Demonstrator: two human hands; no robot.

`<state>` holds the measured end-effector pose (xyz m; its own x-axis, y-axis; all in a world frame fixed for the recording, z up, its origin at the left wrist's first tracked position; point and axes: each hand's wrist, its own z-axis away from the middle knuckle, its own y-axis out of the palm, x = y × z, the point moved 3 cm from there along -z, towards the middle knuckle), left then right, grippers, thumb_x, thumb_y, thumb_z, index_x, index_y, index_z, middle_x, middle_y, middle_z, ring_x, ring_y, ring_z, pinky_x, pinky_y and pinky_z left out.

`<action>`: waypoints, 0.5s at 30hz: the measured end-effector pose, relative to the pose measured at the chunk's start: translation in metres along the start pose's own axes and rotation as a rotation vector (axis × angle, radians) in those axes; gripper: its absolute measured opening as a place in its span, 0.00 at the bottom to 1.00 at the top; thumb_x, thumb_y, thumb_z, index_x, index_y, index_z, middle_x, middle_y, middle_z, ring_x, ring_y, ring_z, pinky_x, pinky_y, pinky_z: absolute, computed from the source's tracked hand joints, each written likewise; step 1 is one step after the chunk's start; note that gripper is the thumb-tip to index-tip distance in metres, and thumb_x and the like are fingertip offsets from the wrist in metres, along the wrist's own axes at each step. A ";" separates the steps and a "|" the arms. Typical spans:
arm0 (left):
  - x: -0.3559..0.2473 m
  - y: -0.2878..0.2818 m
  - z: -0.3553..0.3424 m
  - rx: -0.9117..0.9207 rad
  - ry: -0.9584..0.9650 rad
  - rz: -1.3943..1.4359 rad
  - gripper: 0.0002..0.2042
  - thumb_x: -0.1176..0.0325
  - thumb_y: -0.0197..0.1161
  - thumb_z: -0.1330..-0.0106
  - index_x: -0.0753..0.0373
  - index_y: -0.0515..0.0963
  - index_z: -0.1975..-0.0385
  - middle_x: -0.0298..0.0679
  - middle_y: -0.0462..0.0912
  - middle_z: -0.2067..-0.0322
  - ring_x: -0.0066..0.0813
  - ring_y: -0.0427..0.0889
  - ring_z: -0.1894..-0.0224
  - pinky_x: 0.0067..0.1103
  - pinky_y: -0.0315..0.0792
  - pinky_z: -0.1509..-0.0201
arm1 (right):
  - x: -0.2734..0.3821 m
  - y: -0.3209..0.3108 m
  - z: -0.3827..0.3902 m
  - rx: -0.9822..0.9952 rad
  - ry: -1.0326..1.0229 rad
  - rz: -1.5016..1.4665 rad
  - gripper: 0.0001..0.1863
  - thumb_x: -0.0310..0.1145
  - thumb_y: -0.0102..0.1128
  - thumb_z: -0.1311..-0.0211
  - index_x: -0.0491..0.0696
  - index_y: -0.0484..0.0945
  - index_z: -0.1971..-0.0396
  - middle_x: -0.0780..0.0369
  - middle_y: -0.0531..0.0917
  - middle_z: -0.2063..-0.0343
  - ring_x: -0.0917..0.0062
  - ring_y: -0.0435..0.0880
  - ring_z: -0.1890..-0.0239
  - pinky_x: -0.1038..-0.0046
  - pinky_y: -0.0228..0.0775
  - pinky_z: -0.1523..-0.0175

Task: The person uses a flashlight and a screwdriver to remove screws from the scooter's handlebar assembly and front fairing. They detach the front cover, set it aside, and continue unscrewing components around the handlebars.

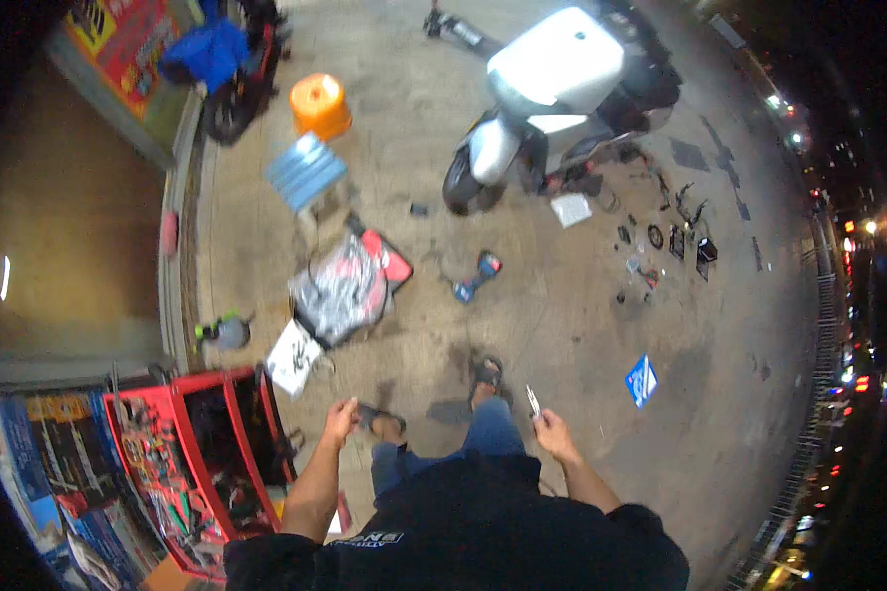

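Observation:
My right hand [554, 433] is closed around a slim silvery tool [533, 400] that points up and away from my fingers. The tool is too small and blurred to name its exact kind. To the left, my left hand [342, 420] hangs with its fingers curled together above the floor, near a red tool cart [179, 394]. Whatever those fingers pinch, if anything, does not show. Ahead of my feet a blue and black cordless power tool [477, 277] lies on the concrete, apart from both hands.
A white scooter [557, 74] stands ahead, with several loose parts [655, 236] to its right. Clear plastic wrapping [340, 286] covers an open case at front left. Beyond are a blue-grey slatted step [307, 172] and an orange stool [320, 106]. A blue packet [642, 381] lies right.

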<state>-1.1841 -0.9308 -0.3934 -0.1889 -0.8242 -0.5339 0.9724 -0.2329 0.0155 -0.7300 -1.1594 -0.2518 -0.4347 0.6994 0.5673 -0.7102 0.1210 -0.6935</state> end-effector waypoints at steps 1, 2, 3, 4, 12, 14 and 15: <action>-0.018 0.007 -0.006 -0.032 0.027 -0.021 0.25 0.50 0.65 0.34 0.64 0.75 0.47 0.40 0.81 0.60 0.30 0.81 0.65 0.27 0.75 0.69 | -0.024 -0.003 -0.007 -0.022 0.077 -0.099 0.12 0.37 0.54 0.32 0.44 0.77 0.69 0.65 0.78 0.78 0.79 0.77 0.74 0.70 0.71 0.67; -0.031 0.013 -0.013 -0.085 0.023 -0.070 0.25 0.51 0.64 0.34 0.64 0.75 0.47 0.40 0.82 0.60 0.31 0.80 0.66 0.27 0.75 0.69 | -0.053 -0.008 -0.017 0.004 0.091 -0.205 0.12 0.37 0.54 0.32 0.44 0.79 0.66 0.64 0.79 0.77 0.78 0.78 0.73 0.71 0.71 0.66; -0.043 0.020 -0.025 -0.139 0.008 -0.110 0.24 0.51 0.64 0.34 0.63 0.75 0.46 0.41 0.82 0.60 0.32 0.80 0.67 0.28 0.75 0.69 | -0.081 -0.010 -0.030 -0.119 0.160 -0.163 0.12 0.36 0.54 0.32 0.44 0.80 0.63 0.63 0.80 0.76 0.78 0.80 0.72 0.71 0.72 0.65; -0.051 0.024 -0.034 -0.144 0.004 -0.147 0.23 0.53 0.62 0.33 0.65 0.74 0.46 0.42 0.81 0.62 0.35 0.79 0.69 0.29 0.75 0.68 | -0.111 -0.012 -0.044 -0.103 0.269 -0.251 0.12 0.36 0.55 0.33 0.43 0.80 0.61 0.61 0.82 0.73 0.75 0.82 0.70 0.69 0.74 0.63; -0.105 0.225 -0.063 -0.176 0.046 -0.275 0.23 0.50 0.60 0.31 0.63 0.74 0.47 0.44 0.82 0.62 0.38 0.81 0.70 0.35 0.77 0.71 | -0.213 -0.152 -0.139 -0.279 0.286 -0.202 0.14 0.40 0.61 0.37 0.41 0.80 0.69 0.54 0.84 0.73 0.65 0.83 0.69 0.64 0.74 0.60; -0.120 0.298 -0.054 -0.095 0.036 -0.313 0.25 0.50 0.61 0.32 0.66 0.74 0.46 0.45 0.83 0.56 0.41 0.83 0.65 0.34 0.79 0.67 | -0.199 -0.197 -0.173 -0.399 0.150 -0.203 0.15 0.40 0.61 0.37 0.41 0.79 0.71 0.55 0.81 0.78 0.65 0.82 0.71 0.63 0.72 0.62; -0.131 0.326 -0.050 0.014 0.066 -0.361 0.28 0.50 0.63 0.33 0.67 0.73 0.44 0.47 0.82 0.52 0.44 0.84 0.60 0.33 0.80 0.64 | -0.192 -0.213 -0.191 -0.404 0.102 -0.241 0.15 0.40 0.62 0.37 0.42 0.78 0.72 0.55 0.80 0.78 0.64 0.81 0.72 0.62 0.71 0.63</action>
<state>-0.8350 -0.8731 -0.3612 -0.5094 -0.6527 -0.5609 0.8429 -0.5097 -0.1724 -0.3893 -1.1848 -0.2973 -0.2132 0.6814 0.7002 -0.5034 0.5376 -0.6765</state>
